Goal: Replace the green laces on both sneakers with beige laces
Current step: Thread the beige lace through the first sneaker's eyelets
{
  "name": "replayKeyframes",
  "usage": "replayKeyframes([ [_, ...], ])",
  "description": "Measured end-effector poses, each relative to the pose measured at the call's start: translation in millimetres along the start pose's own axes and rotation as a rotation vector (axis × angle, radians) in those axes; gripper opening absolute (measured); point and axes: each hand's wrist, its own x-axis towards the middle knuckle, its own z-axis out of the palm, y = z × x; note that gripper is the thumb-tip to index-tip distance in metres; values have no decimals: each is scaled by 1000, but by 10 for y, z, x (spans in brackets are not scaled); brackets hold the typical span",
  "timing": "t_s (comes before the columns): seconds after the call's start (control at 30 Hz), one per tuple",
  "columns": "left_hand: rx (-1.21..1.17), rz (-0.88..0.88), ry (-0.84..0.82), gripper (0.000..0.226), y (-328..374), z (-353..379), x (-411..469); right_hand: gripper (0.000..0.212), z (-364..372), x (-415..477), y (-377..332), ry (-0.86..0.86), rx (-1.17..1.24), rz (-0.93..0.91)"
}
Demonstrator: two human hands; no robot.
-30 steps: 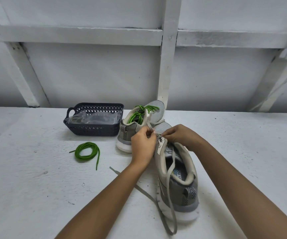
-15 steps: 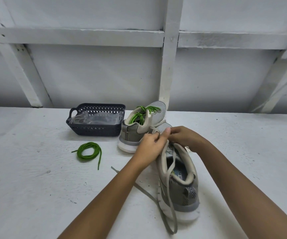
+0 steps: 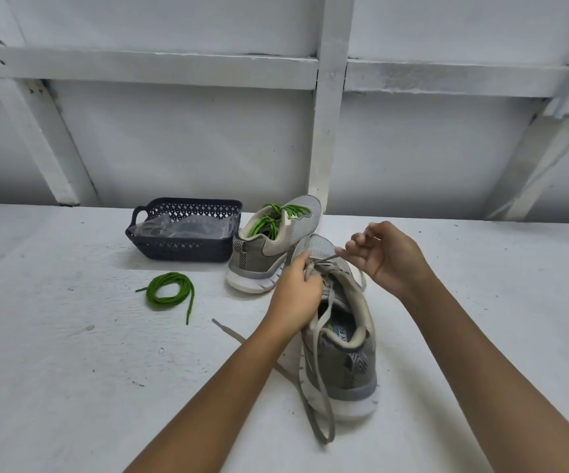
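Left hand (image 3: pixel 295 295) grips the lace (image 3: pixel 228 331), half hiding the sneaker (image 3: pixel 354 367); right hand (image 3: pixel 390 259) pinches the lace end; worktop (image 3: pixel 498 285) roomy rightward

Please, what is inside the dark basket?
Inside the dark basket lies crumpled clear plastic. Whether the plastic holds anything cannot be seen, and it covers the basket's bottom.

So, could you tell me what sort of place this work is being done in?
Probably a plain workshop or shed bench: a rough white-painted tabletop, a white board wall braced with timber battens, and a dark plastic basket.
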Motion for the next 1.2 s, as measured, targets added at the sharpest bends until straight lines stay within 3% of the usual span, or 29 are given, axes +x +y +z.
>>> replayKeyframes([
  [0.13, -33, -21, 30, 50, 5, 4, -41, 27, -36, -144, -147, 39, -386, 36],
  [0.3, -40, -36, 42, 49, 12, 6, -63, 28, -307, -365, -286, -175, -883, 293],
  [0.4, -60, -40, 49, 49, 15, 10, -75, 30, -319, -391, -211, -159, -1130, 374],
  [0.47, -75, -43, 53, 49, 25, 15, -85, 30, -258, -335, -136, -60, -1276, 285],
  [0.57, -83, -43, 36, 53, 35, 20, -94, 25, -138, -184, -43, 120, -1483, -133],
  [0.63, -86, -48, 26, 55, 38, 17, -95, 20, -2, -94, -31, 95, -1504, -282],
  [0.77, -71, -52, 37, 55, 27, 25, -102, 13, 223, 143, -2, -172, -1641, -80],
  [0.83, -63, -58, 46, 55, 28, 26, -106, 13, 288, 263, 51, -222, -1734, -21],
  [0.93, -45, -48, 66, 55, 25, 20, -107, 4, 305, 345, 119, -237, -1728, -77],
  [1.0, -44, -44, 72, 54, 27, 27, -112, 10, 264, 319, 118, -253, -1623, -111],
  [1.2, -60, -47, 86, 53, 16, 55, -98, 41, 80, 21, -175, -376, -1062, 5],
])
